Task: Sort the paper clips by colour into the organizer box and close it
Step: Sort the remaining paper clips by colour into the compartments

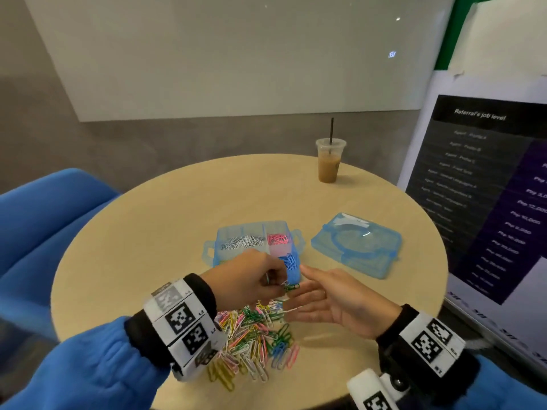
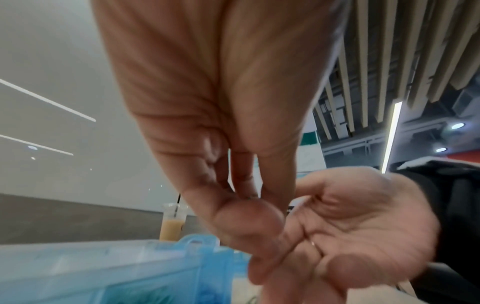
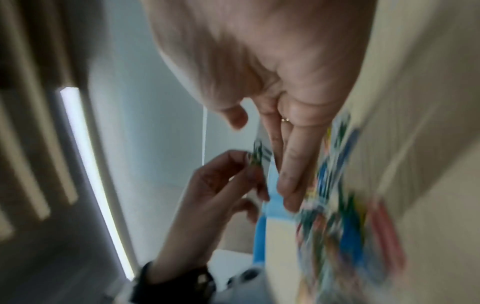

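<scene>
Left hand [image 1: 251, 276] pinched small green wire paper clips [image 1: 291, 287] just near of the translucent blue plastic organizer box [image 1: 251, 241], right hand [image 1: 334, 303] spread alongside.

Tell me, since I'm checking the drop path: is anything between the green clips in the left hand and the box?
Nothing visible blocks them. The left hand pinches the green clips beside the open box; its lid lies off to the right. The open right hand sits beside them, not between.

Poster board [image 1: 479, 184], right of the table [image 1: 165, 232] — heading reads "Referral's job level"; rows beneath it — blurred, illegible.
</scene>
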Tool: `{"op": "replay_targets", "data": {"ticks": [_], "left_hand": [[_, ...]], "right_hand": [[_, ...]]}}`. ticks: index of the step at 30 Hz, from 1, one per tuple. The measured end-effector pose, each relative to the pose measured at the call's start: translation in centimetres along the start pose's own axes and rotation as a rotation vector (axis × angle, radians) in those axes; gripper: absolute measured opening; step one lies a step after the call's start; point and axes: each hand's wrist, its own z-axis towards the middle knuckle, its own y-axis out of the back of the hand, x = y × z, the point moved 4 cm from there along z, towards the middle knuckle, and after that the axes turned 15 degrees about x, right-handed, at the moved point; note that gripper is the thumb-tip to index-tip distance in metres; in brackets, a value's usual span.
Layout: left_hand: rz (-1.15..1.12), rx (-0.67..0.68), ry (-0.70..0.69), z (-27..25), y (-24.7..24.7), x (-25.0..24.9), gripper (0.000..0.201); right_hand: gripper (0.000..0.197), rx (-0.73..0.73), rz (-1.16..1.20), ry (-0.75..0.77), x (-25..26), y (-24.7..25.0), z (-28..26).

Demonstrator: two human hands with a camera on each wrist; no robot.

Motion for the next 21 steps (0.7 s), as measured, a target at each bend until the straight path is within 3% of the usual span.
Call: {"op": "replay_targets", "data": {"ticks": [3,6,11,21], "left_hand": [[-0.031,-0.051,-0.001,-0.6,-0.1,-0.3,0.011],[-0.027,-0.072,0.008,-1.0,-0.5,-0.5,0.007],[-0.038,-0.164,0.022,-1.9,-0.1,-0.4,0.004],[-0.129,-0.264,0.035,-3.2,1.2,0.4,0.012]], "right_hand": [[0.064,0.14,0.298,0.006,-0.8,-1.8,0.6],[0.057,0.233,0.561,0.069,-1.0,-2.9,1.1],[0.046,0.189,0.63,0.096,-1.4,-3.0,2.3],[0.064,0.294,0.679,0.176,-1.5,-4.0,1.9]]}}
